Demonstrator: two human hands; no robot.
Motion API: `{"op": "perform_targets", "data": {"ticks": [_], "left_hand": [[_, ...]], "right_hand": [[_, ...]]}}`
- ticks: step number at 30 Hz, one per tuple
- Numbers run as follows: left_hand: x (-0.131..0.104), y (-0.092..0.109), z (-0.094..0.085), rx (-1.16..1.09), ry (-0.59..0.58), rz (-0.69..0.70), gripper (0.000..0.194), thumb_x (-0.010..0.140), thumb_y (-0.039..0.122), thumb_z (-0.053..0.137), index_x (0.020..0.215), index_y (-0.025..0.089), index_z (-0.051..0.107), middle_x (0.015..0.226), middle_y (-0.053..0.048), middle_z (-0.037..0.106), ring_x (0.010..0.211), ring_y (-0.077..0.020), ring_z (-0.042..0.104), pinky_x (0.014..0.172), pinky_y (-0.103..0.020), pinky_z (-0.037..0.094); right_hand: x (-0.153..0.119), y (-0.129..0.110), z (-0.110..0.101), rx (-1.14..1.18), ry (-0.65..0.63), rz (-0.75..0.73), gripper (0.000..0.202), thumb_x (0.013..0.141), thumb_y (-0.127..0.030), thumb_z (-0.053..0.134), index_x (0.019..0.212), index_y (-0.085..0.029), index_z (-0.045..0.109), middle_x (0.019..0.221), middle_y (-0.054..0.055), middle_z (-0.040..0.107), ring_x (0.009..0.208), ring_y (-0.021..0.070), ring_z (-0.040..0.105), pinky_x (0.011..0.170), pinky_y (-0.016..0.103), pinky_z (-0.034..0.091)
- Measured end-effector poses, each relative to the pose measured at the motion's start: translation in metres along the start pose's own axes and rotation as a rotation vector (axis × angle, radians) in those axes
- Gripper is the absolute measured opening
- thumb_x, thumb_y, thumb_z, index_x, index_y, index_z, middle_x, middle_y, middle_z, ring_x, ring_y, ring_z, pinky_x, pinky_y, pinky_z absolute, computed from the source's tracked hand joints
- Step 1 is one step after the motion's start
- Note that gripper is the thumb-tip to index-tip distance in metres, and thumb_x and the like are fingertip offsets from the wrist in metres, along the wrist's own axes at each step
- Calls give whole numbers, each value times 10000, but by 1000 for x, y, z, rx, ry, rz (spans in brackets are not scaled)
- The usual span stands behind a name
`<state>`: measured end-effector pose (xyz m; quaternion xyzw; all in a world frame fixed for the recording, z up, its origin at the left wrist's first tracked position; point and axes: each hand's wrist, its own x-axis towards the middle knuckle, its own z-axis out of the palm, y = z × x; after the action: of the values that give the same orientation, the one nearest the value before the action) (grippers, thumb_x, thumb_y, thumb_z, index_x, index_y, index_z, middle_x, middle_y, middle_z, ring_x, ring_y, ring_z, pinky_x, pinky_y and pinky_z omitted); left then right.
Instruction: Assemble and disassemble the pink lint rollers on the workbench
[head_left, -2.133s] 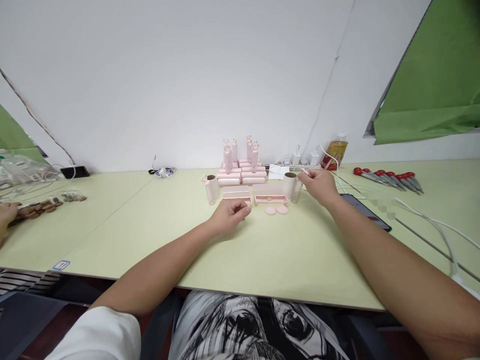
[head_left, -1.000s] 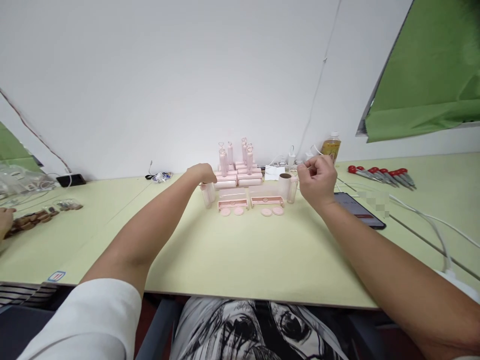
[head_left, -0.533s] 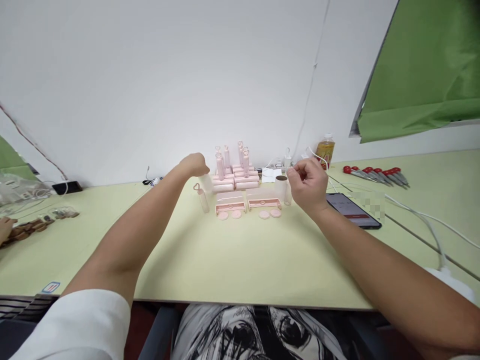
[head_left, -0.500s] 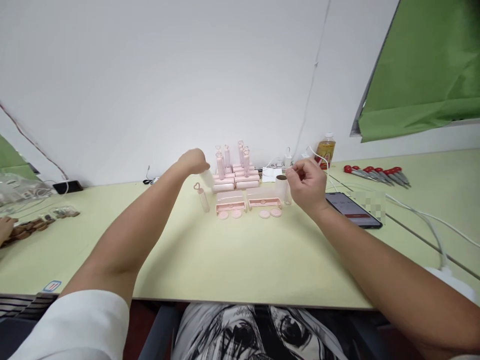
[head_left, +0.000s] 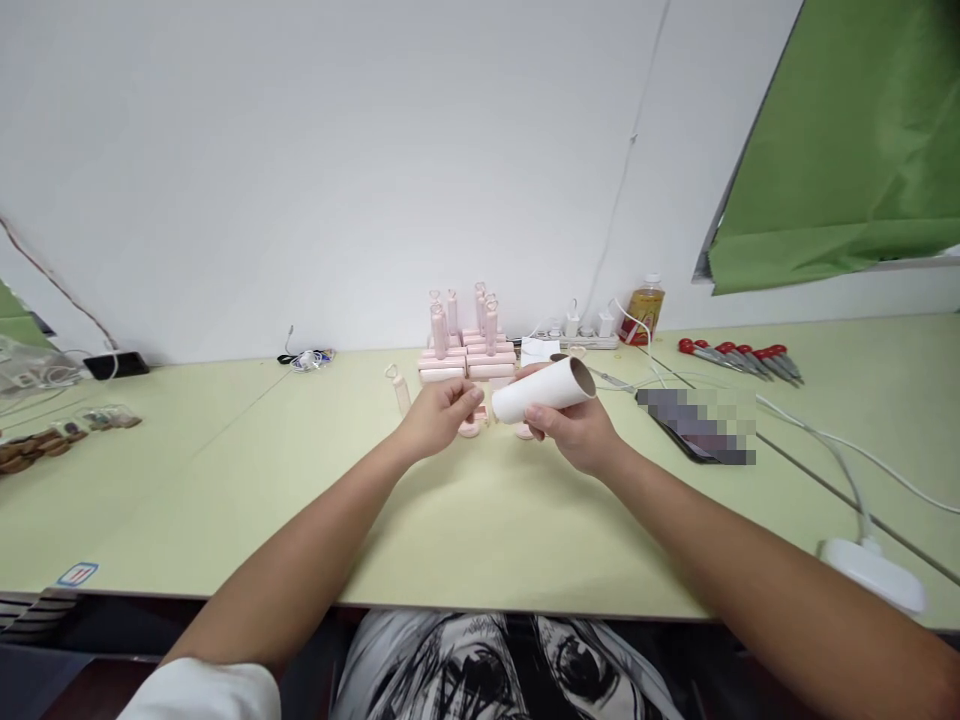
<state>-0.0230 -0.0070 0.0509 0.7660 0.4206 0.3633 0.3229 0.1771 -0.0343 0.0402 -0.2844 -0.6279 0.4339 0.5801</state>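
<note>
While right hand (head_left: pixel 585 437) is gripping white cardboard tube (head_left: pixel 538 392), left hand (head_left: pixel 435 416) is hovering left of it, fingers narrow, grip unclear.

Two white tubes (head_left: pixel 536 395) show, one toward four o'clock, the other largely hidden at three. Near twelve, at least five loop-topped pink cylinders (head_left: pixel 491 328) stand overlapping; one more rises between eight and nine. Two pink cases (head_left: pixel 441 374) make up the front row close to the dial's centre; the rows behind blur together. At least two pink discs (head_left: pixel 469 431) peek out between five and seven. Three o'clock has roughly six red-ended tools (head_left: pixel 731 353), one drink bottle (head_left: pixel 645 308) and one phone (head_left: pixel 679 438). Two plug adapters (head_left: pixel 606 322) sit toward two. Brown pieces (head_left: pixel 37 448), at nine, are too crowded to count.
</note>
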Motion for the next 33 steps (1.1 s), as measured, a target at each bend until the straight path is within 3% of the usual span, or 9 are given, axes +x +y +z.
{"op": "perform_targets", "data": {"ticks": [4, 8, 14, 18, 21, 25, 28, 33], "left_hand": [[7, -38, 10, 531, -45, 29, 256, 855, 387, 501, 916, 204, 669, 732, -57, 665, 666, -208, 595, 562, -277, 376], [8, -52, 17, 680, -144, -8, 192, 813, 340, 539, 824, 194, 662, 851, -101, 691, 773, -254, 625, 602, -295, 392], [2, -41, 13, 787, -279, -41, 200, 825, 311, 484, 827, 204, 652, 838, -65, 688, 747, -224, 616, 563, -285, 379], [-8, -32, 10, 789, -349, 1, 200, 816, 264, 472, 765, 200, 655, 860, -60, 664, 702, -194, 593, 556, -284, 382], [-13, -29, 12, 778, -353, 58, 215, 824, 269, 465, 759, 178, 649, 972, -85, 625, 719, -183, 595, 607, -290, 424], [-13, -28, 14, 782, -339, 99, 227, 840, 267, 438, 767, 169, 629, 957, -89, 617, 754, -193, 598, 615, -293, 432], [-13, -29, 13, 775, -351, 76, 176, 810, 275, 484, 836, 181, 631, 932, -80, 638, 771, -212, 603, 605, -297, 421], [-13, -31, 11, 678, -345, -11, 250, 768, 268, 525, 982, 183, 623, 913, -81, 657, 748, -212, 605, 590, -287, 412]], "right_hand": [[7, 19, -15, -128, 83, 46, 443, 677, -462, 757, 985, -196, 581, 758, 16, 578, 565, 134, 505, 427, 256, 398], [10, 30, -21, -259, 39, 58, 405, 671, -470, 758, 928, -195, 607, 765, 36, 617, 672, 191, 576, 506, 287, 463], [7, 35, -17, -448, -108, 97, 342, 699, -486, 710, 822, -182, 615, 812, 56, 652, 760, 219, 604, 630, 317, 488], [7, 42, -16, -561, -209, 155, 344, 711, -500, 675, 786, -177, 585, 741, 28, 607, 693, 189, 556, 594, 291, 434], [5, 45, -14, -584, -283, 160, 324, 726, -476, 657, 784, -179, 542, 725, 6, 552, 671, 165, 510, 578, 270, 394], [3, 44, -11, -576, -351, 140, 318, 731, -451, 662, 828, -179, 528, 780, 5, 538, 716, 167, 505, 608, 270, 393], [2, 43, -9, -586, -353, 138, 325, 733, -451, 665, 849, -178, 532, 797, 8, 541, 733, 172, 506, 620, 273, 395], [2, 43, -9, -594, -362, 144, 310, 737, -440, 662, 861, -180, 547, 805, 10, 557, 731, 172, 506, 625, 277, 392]]}}
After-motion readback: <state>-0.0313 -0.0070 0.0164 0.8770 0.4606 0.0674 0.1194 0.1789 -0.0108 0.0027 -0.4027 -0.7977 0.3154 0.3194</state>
